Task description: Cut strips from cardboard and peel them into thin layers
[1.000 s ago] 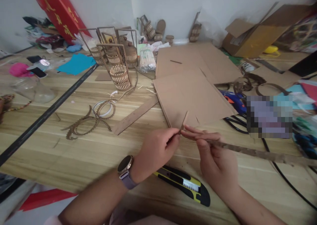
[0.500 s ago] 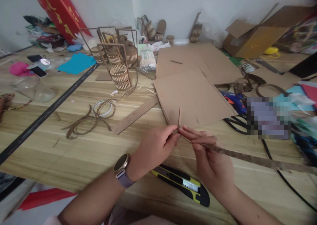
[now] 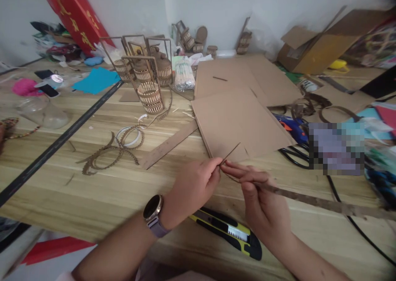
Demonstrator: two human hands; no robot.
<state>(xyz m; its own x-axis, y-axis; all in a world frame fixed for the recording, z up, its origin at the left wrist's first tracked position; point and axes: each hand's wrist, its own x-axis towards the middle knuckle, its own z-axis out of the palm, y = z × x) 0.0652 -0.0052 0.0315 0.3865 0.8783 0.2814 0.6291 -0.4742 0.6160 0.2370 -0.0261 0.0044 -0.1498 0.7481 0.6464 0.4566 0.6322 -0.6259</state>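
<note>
My left hand, with a watch on its wrist, pinches a narrow brown strip near one end. A thin piece sticks up and to the right from the fingertips; whether it belongs to the same strip I cannot tell. My right hand is closed on the long brown cardboard strip, which runs out to the right edge of the view. Its fingertips meet those of the left hand. A yellow and black utility knife lies on the table below both hands.
Large cardboard sheets lie just beyond the hands. A flat cardboard piece and curled strips are to the left. Small baskets with tall handles stand farther back. A black cable crosses on the right.
The thin piece at the left fingertips has swung from nearly upright to leaning right. Both hands stay in nearly the same place.
</note>
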